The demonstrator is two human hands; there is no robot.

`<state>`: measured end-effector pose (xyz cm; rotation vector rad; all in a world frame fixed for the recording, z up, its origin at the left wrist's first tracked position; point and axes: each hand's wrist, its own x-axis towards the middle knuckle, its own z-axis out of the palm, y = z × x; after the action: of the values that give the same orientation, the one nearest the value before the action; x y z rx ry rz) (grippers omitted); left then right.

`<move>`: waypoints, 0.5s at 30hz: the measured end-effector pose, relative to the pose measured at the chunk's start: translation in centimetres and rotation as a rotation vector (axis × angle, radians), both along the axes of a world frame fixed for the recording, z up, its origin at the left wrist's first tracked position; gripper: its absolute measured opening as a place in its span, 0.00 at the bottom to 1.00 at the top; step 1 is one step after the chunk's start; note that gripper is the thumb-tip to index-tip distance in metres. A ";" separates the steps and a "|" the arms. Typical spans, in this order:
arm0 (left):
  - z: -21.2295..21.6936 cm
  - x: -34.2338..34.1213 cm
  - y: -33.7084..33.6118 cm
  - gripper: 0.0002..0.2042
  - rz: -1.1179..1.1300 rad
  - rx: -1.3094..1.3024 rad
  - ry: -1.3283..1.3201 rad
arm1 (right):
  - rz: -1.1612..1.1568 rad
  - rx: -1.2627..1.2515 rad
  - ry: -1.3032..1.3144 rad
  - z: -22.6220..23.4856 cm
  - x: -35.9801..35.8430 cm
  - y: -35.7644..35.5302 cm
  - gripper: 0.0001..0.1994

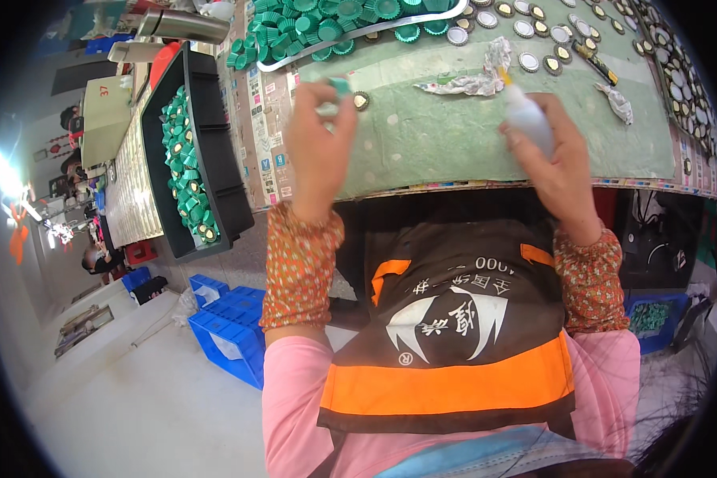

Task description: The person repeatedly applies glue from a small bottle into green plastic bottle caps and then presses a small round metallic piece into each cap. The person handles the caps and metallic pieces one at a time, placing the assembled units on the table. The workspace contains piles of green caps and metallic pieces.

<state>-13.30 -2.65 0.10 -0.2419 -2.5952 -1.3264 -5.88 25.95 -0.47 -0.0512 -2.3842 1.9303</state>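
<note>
My left hand (319, 147) is raised over the green work mat (422, 155), thumb and finger pinched on a small green fluted cap (340, 85). Just right of those fingertips lies a crown-type bottle cap (361, 101) with a pale inside. My right hand (562, 155) is wrapped round a whitish squeeze bottle (528, 119) with a yellow nozzle, its tip pointing up and away from me. Crumpled white paper (474, 83) lies on the mat close to the nozzle. Several loose bottle caps (528, 61) are scattered beyond the bottle.
A white-rimmed tray (295, 56) heaped with green caps sits at the far edge. On the left stands a black bin (215, 143) holding more green caps. Bottle caps fill a tray (681, 88) at far right. Blue crates (231, 327) rest on the floor, lower left.
</note>
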 end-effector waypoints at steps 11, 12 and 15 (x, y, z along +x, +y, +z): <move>0.8 8.9 3.8 0.21 -0.288 0.021 -0.122 | 0.220 -0.316 -0.234 0.9 0.2 -5.7 0.14; 0.6 9.0 3.6 0.22 -0.320 0.213 -0.285 | 0.214 -0.298 -0.267 0.9 0.2 -5.5 0.14; 0.3 9.2 3.3 0.20 -0.395 0.594 -0.600 | 0.197 -0.303 -0.232 0.6 0.5 -5.3 0.14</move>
<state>-4.06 0.66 0.40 -0.2946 -2.4808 -2.5729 -5.39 20.66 0.09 -0.0613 -2.2788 2.4916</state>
